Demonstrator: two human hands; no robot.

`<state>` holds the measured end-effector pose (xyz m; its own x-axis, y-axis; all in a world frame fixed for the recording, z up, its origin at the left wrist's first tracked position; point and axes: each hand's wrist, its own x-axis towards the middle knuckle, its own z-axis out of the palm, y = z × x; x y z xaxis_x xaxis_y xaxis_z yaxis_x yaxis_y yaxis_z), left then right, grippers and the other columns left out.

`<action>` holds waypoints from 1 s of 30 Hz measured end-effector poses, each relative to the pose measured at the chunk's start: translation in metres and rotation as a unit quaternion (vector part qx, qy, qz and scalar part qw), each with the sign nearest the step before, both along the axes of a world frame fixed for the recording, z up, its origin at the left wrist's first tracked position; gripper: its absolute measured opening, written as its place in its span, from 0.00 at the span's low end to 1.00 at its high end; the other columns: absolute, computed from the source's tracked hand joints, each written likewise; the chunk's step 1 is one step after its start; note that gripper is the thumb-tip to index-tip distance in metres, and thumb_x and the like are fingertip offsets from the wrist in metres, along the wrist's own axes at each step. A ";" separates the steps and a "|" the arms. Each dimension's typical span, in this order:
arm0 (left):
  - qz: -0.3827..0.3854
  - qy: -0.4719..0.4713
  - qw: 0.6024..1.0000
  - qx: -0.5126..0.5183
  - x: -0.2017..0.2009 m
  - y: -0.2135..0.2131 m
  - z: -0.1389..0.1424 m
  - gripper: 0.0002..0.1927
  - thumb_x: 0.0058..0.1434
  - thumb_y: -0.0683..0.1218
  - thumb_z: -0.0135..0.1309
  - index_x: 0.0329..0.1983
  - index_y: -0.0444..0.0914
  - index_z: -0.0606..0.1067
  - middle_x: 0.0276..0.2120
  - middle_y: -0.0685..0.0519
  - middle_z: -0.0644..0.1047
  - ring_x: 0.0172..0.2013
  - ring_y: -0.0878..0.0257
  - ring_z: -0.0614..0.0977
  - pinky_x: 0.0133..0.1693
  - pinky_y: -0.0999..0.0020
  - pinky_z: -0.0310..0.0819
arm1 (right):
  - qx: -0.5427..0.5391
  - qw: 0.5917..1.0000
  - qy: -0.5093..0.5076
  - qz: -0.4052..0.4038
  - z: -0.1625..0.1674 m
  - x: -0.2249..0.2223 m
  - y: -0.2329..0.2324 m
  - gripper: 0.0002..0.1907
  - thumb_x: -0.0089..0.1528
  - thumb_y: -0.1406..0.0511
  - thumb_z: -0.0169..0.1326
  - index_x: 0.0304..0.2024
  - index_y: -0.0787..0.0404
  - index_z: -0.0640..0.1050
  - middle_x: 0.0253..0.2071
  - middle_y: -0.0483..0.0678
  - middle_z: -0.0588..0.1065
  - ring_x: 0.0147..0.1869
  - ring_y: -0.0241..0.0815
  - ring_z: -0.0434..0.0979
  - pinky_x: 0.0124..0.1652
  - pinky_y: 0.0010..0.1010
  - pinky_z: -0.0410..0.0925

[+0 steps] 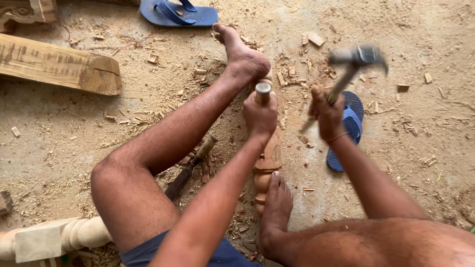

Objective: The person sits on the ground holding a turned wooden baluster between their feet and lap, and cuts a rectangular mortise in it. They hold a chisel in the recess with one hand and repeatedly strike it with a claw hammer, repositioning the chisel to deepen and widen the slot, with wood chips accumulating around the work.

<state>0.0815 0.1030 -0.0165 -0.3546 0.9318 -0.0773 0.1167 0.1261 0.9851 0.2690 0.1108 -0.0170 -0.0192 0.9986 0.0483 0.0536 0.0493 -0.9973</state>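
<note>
My left hand [261, 116] grips a chisel [262, 91] upright, its metal-ringed handle end showing above my fist. The chisel stands on a turned wooden spindle [269, 158] lying on the ground between my bare feet; one foot [242, 57] braces its far end, the other [276, 207] presses its near end. My right hand [326, 116] holds a hammer [357, 57] raised and blurred, its head up and to the right of the chisel.
A second chisel [190, 168] lies under my left leg. Blue sandals lie at the top [178, 13] and at the right [349, 131]. A thick wooden beam [59, 64] lies at the left, a pale turned piece [54, 236] at bottom left. Chips and sawdust cover the ground.
</note>
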 end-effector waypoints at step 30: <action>-0.130 -0.325 0.936 0.036 -0.053 -0.008 0.046 0.11 0.64 0.41 0.55 0.25 0.42 0.71 0.14 0.58 0.71 0.10 0.73 0.67 0.11 0.79 0.63 | 0.018 0.995 -0.054 -0.086 -0.070 0.008 -0.050 0.21 0.73 0.58 0.52 0.25 0.59 0.71 0.20 0.41 0.69 0.24 0.31 0.73 0.27 0.27 0.73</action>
<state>0.0281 0.0949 0.0291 -0.0148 0.9913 -0.1311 -0.4928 0.1068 0.8636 0.2771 0.0606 -0.0866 0.1448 0.9852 0.0919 0.1705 0.0666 -0.9831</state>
